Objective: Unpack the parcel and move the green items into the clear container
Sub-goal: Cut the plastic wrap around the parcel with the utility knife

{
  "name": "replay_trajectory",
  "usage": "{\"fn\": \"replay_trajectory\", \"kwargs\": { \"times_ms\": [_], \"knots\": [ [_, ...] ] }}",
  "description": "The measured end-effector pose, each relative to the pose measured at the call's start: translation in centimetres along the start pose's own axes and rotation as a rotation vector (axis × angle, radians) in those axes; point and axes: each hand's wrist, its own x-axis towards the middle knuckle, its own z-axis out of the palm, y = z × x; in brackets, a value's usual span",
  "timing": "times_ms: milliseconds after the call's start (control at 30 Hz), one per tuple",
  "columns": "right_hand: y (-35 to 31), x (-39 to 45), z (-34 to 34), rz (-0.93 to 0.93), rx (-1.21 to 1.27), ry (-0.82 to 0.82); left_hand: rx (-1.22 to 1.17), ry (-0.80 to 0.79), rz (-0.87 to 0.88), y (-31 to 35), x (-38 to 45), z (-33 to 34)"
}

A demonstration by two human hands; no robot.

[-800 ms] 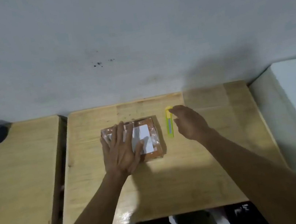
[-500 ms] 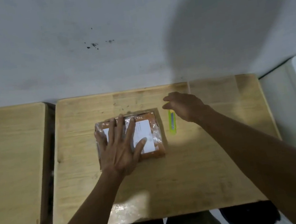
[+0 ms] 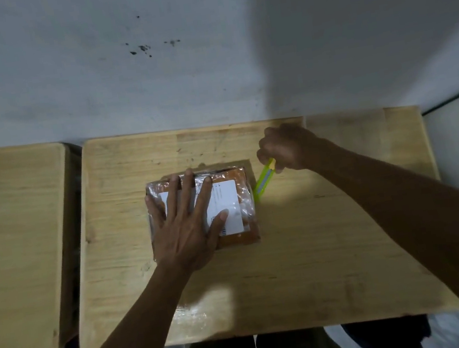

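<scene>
Two hands are at work on one parcel (image 3: 202, 210), which lies flat near the middle of the table (image 3: 308, 251). The left hand (image 3: 188, 224) is spread, palm down, pressing on the parcel's left half, fingers reaching to its far edge. The right hand (image 3: 285, 147) is closed around the far end of a yellow-green cutter (image 3: 265, 180), whose near tip points down at the parcel's right edge, touching it or just beside it; which one I cannot tell. The parcel looks light and slightly soft: an orange pack under glossy clear wrap with a white label (image 3: 225, 207), so the film is likely slippery and wrinkles rather than resists. A flat palm seems the sound way to pin it; for lifting, its short edges would give the best hold. The contents are hidden, so a shallow cut along the edge seems wise. The table is pale wood, worn and marked, with a shiny patch near the front edge. A second table (image 3: 16, 250) stands just to the left, a plain grey wall (image 3: 205, 58) behind. No clear container is in view.
</scene>
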Motion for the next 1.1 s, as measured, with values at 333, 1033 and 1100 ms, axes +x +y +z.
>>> {"fn": "replay_trajectory", "kwargs": {
  "times_ms": [333,1033,1100],
  "knots": [
    [-2.4,-7.1,-1.4,0.312,0.074,0.097,-0.063,-0.022,-0.003,0.2,-0.2,-0.7],
    [-18.4,-10.4,5.7,0.656,1.152,0.892,0.016,-0.062,0.031,-0.3,-0.1,-1.1],
    [-18.7,-10.0,6.1,0.688,1.137,0.921,-0.003,-0.031,0.041,-0.4,-0.1,-0.8]
  ]
}}
